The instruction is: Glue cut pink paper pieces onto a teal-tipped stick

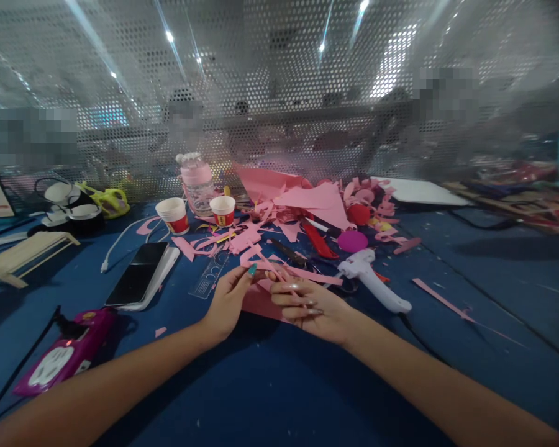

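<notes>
My left hand (229, 300) is closed in a pinch, thumb and fingertips together on a pink paper strip (257, 249). My right hand (314, 308) has its fingers curled round the same thin strip, close beside the left fingertips. Beneath both hands lies a pink paper sheet (263, 302), partly hidden by them. Just beyond are dark-bladed scissors (289, 252) and a red-handled cutter (320, 241) among pink scraps. A clear stencil ruler (209, 274) lies left of my left hand. The white glue gun (375, 280) rests to the right of my right hand.
Paper cups (179, 225), a clear bottle with a pink band (197, 180) and a pile of pink paper (307, 202) stand along the perforated metal screen (279, 74). At left are a phone (140, 273), a purple power strip (69, 354) and a wooden stand (23, 257).
</notes>
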Action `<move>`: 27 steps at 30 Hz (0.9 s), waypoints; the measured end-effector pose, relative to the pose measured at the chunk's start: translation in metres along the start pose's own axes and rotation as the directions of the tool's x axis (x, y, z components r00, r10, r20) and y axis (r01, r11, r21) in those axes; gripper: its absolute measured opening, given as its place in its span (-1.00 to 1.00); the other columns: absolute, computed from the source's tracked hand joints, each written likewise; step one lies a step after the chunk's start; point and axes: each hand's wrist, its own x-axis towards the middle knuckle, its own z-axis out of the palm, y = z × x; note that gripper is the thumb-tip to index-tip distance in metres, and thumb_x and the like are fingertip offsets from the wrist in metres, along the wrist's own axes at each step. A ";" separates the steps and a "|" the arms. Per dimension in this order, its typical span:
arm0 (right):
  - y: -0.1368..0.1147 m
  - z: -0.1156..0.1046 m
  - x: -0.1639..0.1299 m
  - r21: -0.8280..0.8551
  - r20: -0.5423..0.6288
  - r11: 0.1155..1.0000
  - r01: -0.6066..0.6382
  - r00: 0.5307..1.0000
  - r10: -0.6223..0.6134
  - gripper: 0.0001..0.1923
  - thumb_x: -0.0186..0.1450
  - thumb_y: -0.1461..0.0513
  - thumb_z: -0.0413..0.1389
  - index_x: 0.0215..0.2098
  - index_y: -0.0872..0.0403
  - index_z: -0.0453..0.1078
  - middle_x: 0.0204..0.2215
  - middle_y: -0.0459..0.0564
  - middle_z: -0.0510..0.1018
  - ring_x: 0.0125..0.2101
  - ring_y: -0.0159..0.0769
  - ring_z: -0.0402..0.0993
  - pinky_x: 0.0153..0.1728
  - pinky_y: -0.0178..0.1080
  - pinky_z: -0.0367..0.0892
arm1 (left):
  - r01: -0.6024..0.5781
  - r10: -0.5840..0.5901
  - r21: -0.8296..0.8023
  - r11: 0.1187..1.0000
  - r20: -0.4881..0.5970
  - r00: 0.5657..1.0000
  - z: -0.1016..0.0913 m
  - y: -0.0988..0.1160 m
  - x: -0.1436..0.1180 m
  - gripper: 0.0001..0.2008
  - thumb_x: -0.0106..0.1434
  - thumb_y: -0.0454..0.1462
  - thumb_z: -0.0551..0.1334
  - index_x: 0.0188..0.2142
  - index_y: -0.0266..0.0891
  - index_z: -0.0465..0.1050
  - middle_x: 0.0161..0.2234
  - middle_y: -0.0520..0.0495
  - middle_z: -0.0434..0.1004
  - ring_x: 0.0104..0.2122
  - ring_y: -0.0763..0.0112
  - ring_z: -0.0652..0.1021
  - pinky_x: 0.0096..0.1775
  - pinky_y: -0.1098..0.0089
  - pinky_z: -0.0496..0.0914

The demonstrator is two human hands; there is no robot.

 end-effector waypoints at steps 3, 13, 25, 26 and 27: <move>-0.001 0.002 0.000 -0.071 -0.033 0.997 0.011 0.999 -0.013 -0.57 0.40 0.21 -0.38 -0.47 0.17 0.18 -0.73 -0.23 0.13 -0.82 -0.65 -0.07 -0.85 -0.59 -0.10 | 0.028 -0.031 -0.059 0.998 -0.059 0.998 0.000 -0.001 0.001 -0.79 0.10 -0.18 0.20 -0.36 -0.28 0.48 -0.35 -0.06 0.58 -0.27 0.30 0.55 -0.10 0.30 0.34; 0.000 0.006 0.002 -0.509 -0.106 0.799 0.321 0.898 -0.428 -0.80 0.14 0.20 0.17 -0.39 0.19 0.32 -0.74 -0.28 0.17 -0.79 -0.68 -0.10 -0.82 -0.54 -0.21 | 0.031 -0.040 -0.095 0.995 -0.090 0.995 -0.001 -0.003 0.004 -0.73 0.08 -0.16 0.20 -0.28 -0.31 0.43 -0.29 -0.12 0.55 -0.30 0.32 0.54 -0.11 0.28 0.33; 0.007 -0.004 0.006 -0.730 -0.071 0.606 0.315 0.847 -0.526 -0.75 0.16 0.11 0.13 -0.36 0.17 0.40 -0.79 -0.29 0.18 -0.81 -0.66 -0.08 -0.78 -0.47 -0.16 | -0.179 0.389 0.549 0.816 -0.293 0.873 -0.015 -0.016 0.006 -0.48 0.05 -0.42 0.12 0.03 -0.22 0.07 -0.04 -0.19 0.12 -0.02 0.22 0.25 -0.02 0.11 0.20; 0.008 -0.005 0.007 -0.747 -0.071 0.586 0.315 0.838 -0.541 -0.74 0.14 0.11 0.14 -0.36 0.16 0.40 -0.79 -0.28 0.19 -0.81 -0.66 -0.06 -0.79 -0.47 -0.15 | -0.271 0.515 0.621 0.735 -0.251 0.820 -0.016 -0.016 0.003 -0.49 0.04 -0.44 0.11 0.01 -0.22 0.08 -0.05 -0.18 0.11 -0.02 0.22 0.24 -0.01 0.10 0.18; 0.008 -0.006 0.007 -0.764 -0.074 0.565 0.310 0.829 -0.555 -0.74 0.13 0.11 0.15 -0.36 0.16 0.40 -0.78 -0.28 0.21 -0.82 -0.66 -0.03 -0.80 -0.47 -0.14 | -0.373 0.644 0.671 0.641 -0.206 0.736 -0.016 -0.014 -0.001 -0.50 0.04 -0.44 0.11 -0.01 -0.22 0.09 -0.08 -0.17 0.11 -0.04 0.23 0.24 -0.02 0.10 0.18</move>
